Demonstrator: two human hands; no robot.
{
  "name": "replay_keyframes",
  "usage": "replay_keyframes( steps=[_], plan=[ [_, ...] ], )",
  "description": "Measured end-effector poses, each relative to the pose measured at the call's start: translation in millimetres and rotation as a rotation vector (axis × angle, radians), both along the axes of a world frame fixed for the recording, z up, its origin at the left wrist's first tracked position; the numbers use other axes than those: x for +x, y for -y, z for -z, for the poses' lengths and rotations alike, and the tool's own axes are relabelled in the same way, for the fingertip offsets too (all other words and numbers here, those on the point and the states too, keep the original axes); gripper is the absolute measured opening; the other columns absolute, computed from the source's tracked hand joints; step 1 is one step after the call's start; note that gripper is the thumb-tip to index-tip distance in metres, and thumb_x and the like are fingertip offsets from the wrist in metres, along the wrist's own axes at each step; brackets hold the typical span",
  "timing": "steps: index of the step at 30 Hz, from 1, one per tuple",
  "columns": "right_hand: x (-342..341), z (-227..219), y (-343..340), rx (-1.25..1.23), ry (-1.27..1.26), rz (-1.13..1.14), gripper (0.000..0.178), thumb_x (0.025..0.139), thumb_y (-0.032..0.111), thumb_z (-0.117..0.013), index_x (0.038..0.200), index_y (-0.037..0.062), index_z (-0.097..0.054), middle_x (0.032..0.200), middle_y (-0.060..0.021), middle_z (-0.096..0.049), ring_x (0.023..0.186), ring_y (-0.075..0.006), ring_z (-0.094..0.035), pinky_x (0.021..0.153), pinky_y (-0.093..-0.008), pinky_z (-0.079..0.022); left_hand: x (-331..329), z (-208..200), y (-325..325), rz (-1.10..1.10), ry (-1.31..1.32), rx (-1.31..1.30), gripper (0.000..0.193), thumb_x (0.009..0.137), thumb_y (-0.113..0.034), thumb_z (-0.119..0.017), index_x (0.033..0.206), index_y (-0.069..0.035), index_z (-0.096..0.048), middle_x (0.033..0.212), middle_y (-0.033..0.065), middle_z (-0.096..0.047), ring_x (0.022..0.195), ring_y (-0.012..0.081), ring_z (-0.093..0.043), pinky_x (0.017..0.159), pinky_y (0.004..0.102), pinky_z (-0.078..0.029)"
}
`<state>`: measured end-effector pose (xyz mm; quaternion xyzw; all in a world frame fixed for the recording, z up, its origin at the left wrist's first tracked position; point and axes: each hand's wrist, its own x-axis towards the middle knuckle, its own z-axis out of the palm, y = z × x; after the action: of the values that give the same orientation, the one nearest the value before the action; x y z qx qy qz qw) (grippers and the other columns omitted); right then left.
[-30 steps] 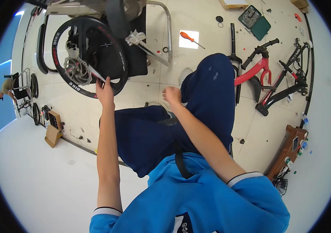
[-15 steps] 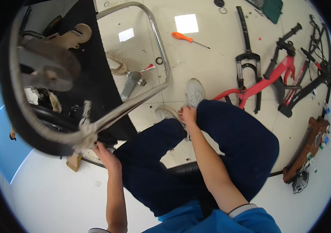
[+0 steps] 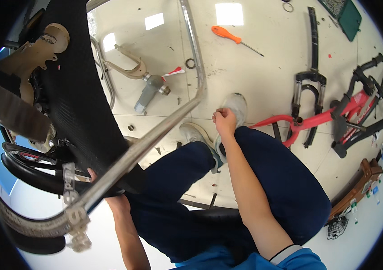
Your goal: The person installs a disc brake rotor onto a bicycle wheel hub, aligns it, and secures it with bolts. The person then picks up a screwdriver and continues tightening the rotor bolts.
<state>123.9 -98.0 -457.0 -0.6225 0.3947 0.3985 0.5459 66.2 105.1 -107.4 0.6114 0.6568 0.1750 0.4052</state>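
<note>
My left hand (image 3: 118, 204) is down by a bent metal tube (image 3: 153, 130), beside the lower edge of a black textured surface (image 3: 81, 96). The tube passes in front of its fingers; one fingertip shows past it, so its grip is hidden. Clear plastic with white marks (image 3: 75, 216) hangs on the tube near this hand. Above my right shoe (image 3: 235, 107) my right hand (image 3: 225, 122) is closed, with its fingers curled together. Whatever it may hold is too small to make out. A grey and beige metal part (image 3: 153, 90) lies on the floor beyond the tube.
An orange-handled screwdriver (image 3: 227, 33) lies on the tiles ahead. To the right are a black bicycle fork (image 3: 309, 85) and a red bicycle frame (image 3: 322, 119). A dark ring (image 3: 190, 63) lies near the tube. Brown metal parts (image 3: 29, 58) rise at the left.
The view has shifted, so the floor items sit farther right and the tube lower. The left hand now shows behind the tube. My right hand stays closed by the shoe.
</note>
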Motion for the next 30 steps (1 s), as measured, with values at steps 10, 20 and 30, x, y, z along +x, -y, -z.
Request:
replay_keyframes(
  steps=[10, 20, 30],
  plan=[
    [29.7, 18.2, -78.5, -0.167, 0.252, -0.218, 0.030, 0.077, 0.021, -0.082, 0.091, -0.0018, -0.068, 0.078, -0.0148, -0.072, 0.070, -0.0271, -0.069, 0.069, -0.0381, -0.054, -46.4, 5.5, -20.4, 0.409, -0.089, 0.142, 0.075, 0.100, -0.055, -0.048, 0.160, -0.018, -0.022, 0.166, 0.0107, -0.012, 0.152, 0.0322, -0.017, 0.123, 0.0510, -0.023],
    [19.6, 65.5, -87.8, -0.243, 0.409, -0.253, 0.031, 0.081, 0.023, -0.081, 0.072, -0.0017, -0.064, 0.059, -0.0080, -0.064, 0.054, -0.0183, -0.066, 0.055, -0.0347, -0.050, -29.8, 1.4, -23.7, 0.249, -0.087, 0.063, 0.075, 0.101, -0.054, -0.047, 0.160, -0.015, -0.021, 0.165, 0.0118, -0.015, 0.151, 0.0315, -0.020, 0.122, 0.0492, -0.024],
    [45.2, 54.2, -75.4, -0.264, 0.385, -0.254, 0.026, 0.077, 0.019, -0.082, 0.079, -0.0025, -0.068, 0.063, -0.0116, -0.064, 0.058, -0.0216, -0.065, 0.058, -0.0349, -0.050, -14.5, 15.8, -35.5, 0.221, -0.066, 0.046, 0.075, 0.101, -0.054, -0.046, 0.159, -0.013, -0.021, 0.164, 0.0129, -0.017, 0.149, 0.0309, -0.022, 0.122, 0.0474, -0.024]
  ],
)
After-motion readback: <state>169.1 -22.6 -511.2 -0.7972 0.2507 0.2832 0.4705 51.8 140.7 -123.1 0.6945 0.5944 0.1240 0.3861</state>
